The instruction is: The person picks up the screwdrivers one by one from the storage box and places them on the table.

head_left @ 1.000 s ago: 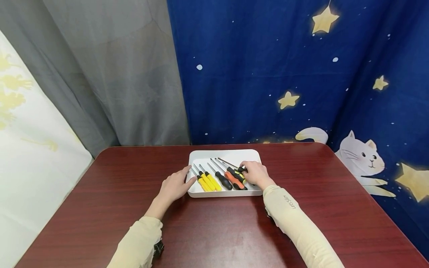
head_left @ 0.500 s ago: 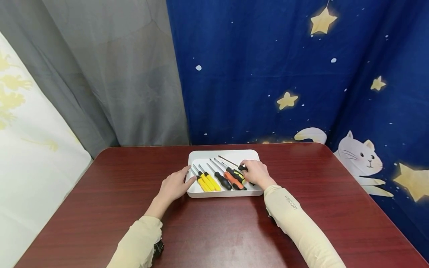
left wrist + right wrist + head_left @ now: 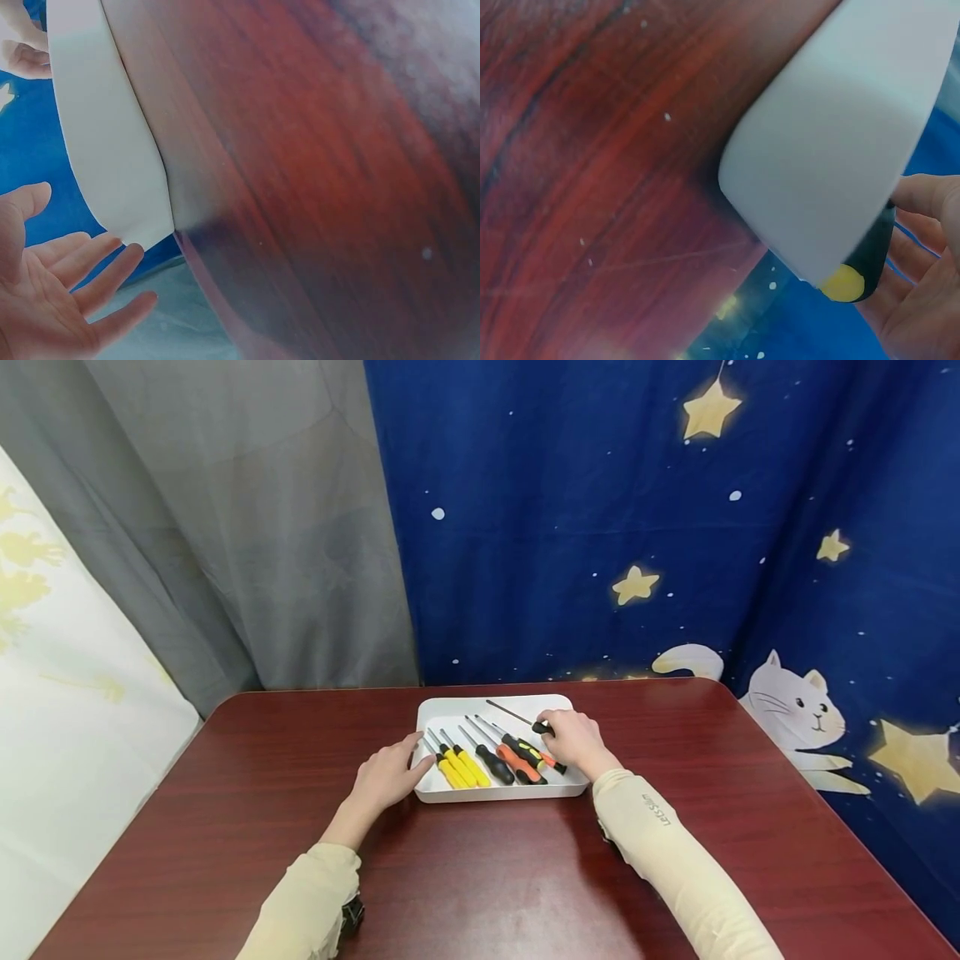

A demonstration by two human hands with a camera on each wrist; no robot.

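My right hand (image 3: pixel 573 739) pinches a screwdriver (image 3: pixel 513 713) by its black handle over the right part of a white tray (image 3: pixel 450 706). In the right wrist view this handle (image 3: pixel 874 251) shows a yellow end, and the hand (image 3: pixel 922 277) curls round it beyond the tray wall. My left hand (image 3: pixel 386 775) is at the tray's left side, fingers extended; in the left wrist view its fingertips (image 3: pixel 133 251) meet the tray's corner. Lying in the tray are yellow-and-black screwdrivers (image 3: pixel 465 768), a black one (image 3: pixel 495 765), an orange one (image 3: pixel 521 765) and a black-and-yellow one (image 3: pixel 522 750).
Another orange-ended handle (image 3: pixel 553 763) lies by the right hand, partly hidden. The tray stands near the far edge of a reddish-brown table (image 3: pixel 480 868). Behind hang a grey curtain (image 3: pixel 300 543) and a blue starry one (image 3: pixel 555 543).
The right hand has drawn the screwdriver slightly up and away from the others, uncovering an orange-ended handle beneath. The left hand keeps its place. The head view has turned slightly right.
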